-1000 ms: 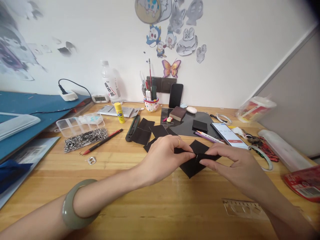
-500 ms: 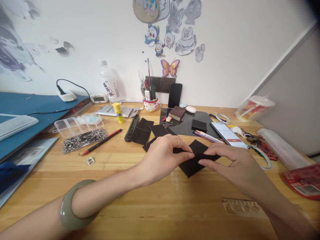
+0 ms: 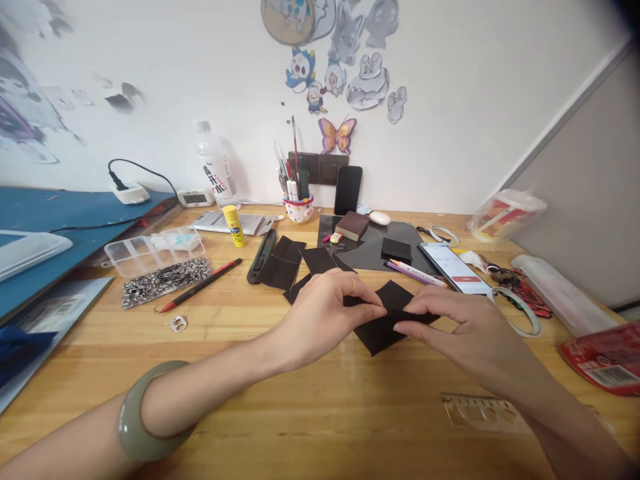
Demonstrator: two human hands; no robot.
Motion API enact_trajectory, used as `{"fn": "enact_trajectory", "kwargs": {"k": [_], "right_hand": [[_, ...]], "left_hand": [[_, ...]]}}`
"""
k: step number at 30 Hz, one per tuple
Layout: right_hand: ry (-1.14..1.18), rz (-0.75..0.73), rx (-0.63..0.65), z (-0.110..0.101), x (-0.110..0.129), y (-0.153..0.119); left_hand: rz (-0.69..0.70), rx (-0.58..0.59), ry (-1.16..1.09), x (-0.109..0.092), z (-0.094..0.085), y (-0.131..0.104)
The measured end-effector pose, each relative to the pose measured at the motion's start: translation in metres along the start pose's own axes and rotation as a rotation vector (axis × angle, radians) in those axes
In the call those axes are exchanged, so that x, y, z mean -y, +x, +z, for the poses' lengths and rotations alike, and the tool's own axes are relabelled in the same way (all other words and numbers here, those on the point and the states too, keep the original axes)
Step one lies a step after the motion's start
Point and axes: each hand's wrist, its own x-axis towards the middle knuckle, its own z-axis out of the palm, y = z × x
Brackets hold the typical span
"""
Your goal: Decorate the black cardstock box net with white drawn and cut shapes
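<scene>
A square of black paper point(image 3: 381, 335) is held between both hands above the wooden desk, with a raised fold or strip across its middle. My left hand point(image 3: 333, 308) pinches that raised part between thumb and forefinger. From the other side, my right hand point(image 3: 453, 323) pinches the same part, its fingertips close to the left ones. Whether the raised part is a fold or a separate piece I cannot tell. Behind my left hand lie several cut black paper pieces point(image 3: 283, 263), beside a dark green utility knife point(image 3: 262, 257).
Around the hands stand a yellow glue stick point(image 3: 233, 227), a box of metal rings point(image 3: 165, 282), a black-and-red pencil point(image 3: 201, 285) and a lit phone point(image 3: 456, 268). A clear ruler point(image 3: 485, 411) lies under my right forearm. Tape rolls point(image 3: 531, 319) and a red packet point(image 3: 603, 360) are at right.
The whole view has shifted slightly. Both hands keep their pinch on the black paper, with hardly any visible movement.
</scene>
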Motion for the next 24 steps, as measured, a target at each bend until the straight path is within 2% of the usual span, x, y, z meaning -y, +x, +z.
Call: {"fn": "enact_trajectory", "kwargs": {"k": [10,17,21,24], "right_hand": [[0.012,-0.020,0.034,-0.0009,-0.0007,-0.0005],[0.051,-0.013,0.082,-0.0005,0.0034,-0.0018],[0.064,0.000,0.087,-0.0006,0.0060,-0.0031],[0.067,-0.007,0.079,0.0006,0.0075,-0.0041]], "left_hand": [[0.061,0.044,0.021,-0.0015,-0.0019,-0.0002],[0.239,0.113,0.052,0.0021,-0.0053,0.0023],[0.338,0.111,0.135,0.0037,-0.0080,0.0030],[0.379,0.163,0.212,0.0028,-0.0086,0.0023]]}}
